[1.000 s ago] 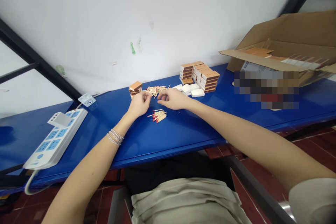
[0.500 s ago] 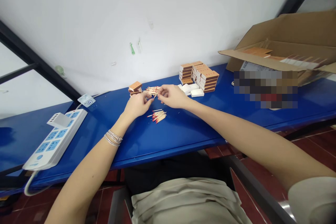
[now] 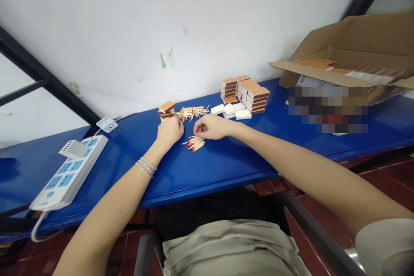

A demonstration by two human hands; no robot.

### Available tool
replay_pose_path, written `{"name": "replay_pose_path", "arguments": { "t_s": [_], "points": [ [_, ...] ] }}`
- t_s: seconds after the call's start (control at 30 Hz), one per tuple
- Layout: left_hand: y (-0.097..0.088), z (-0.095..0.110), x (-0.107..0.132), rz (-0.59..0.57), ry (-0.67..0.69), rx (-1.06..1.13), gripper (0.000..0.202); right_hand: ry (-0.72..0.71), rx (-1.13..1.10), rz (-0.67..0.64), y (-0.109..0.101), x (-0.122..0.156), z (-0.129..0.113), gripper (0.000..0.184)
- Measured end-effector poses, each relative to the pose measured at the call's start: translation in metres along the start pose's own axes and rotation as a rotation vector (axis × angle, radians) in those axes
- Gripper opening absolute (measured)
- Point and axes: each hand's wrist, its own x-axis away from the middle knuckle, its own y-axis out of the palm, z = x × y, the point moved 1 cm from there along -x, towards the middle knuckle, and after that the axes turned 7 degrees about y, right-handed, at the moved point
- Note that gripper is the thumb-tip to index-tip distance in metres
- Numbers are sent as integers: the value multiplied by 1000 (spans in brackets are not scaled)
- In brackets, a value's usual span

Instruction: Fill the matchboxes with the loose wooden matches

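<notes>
My left hand [image 3: 170, 132] is closed at the near side of a short stack of orange matchboxes [image 3: 167, 106], beside the left end of a large loose pile of matches [image 3: 193, 113]. Its fingertips face away, so I cannot see what they hold. Fingers curled and pinched, my right hand [image 3: 216, 127] hovers at the upper edge of a smaller bunch of red-tipped matches [image 3: 196, 144]. Whatever its fingertips hold, if anything, is too small to make out. Several white matchbox pieces [image 3: 243, 114] lie beyond the right hand.
Tall stacks of matchboxes [image 3: 258, 93] stand against the wall side of the blue table [image 3: 207, 168]. An open cardboard box [image 3: 365, 43] sits at the right, with a blurred patch before it. On the left lies a white power strip [image 3: 73, 177] with a cable.
Both hands have drawn apart from the large match pile. My left hand has turned and closed near the matchbox stack; my right hand has come nearer to me, over the small bunch.
</notes>
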Motion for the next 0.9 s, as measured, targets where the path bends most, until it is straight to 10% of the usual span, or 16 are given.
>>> {"name": "replay_pose_path", "arguments": {
  "t_s": [0.4,0.73,0.9],
  "points": [
    [-19,5,16,-147,-58,-56,25,0,0,-33,1,0,3,19],
    [-14,19,14,109,98,645,23,201,-514,246,6,-8,8,27],
    [-10,18,13,90,138,612,24,282,-620,352,2,-9,11,20]
  ]
}}
